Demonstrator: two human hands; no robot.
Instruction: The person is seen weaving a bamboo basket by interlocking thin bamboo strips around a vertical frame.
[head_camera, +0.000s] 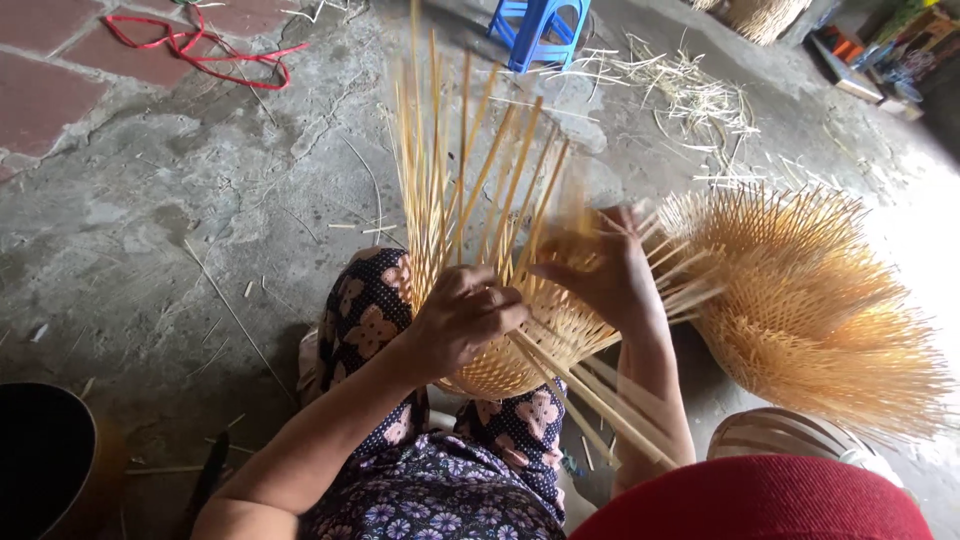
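Note:
A half-woven bamboo basket rests on my knees, its long loose strips fanning upward. My left hand is closed around the strips at the woven rim on the near side. My right hand is on the far side of the basket, fingers bent among the strips and blurred by motion. My legs in flower-patterned dark trousers lie beneath the basket.
A second unfinished bamboo basket with bristling strips lies on the concrete floor to the right. A blue plastic stool stands ahead, loose bamboo scraps beyond it, a red cord top left, a dark container bottom left.

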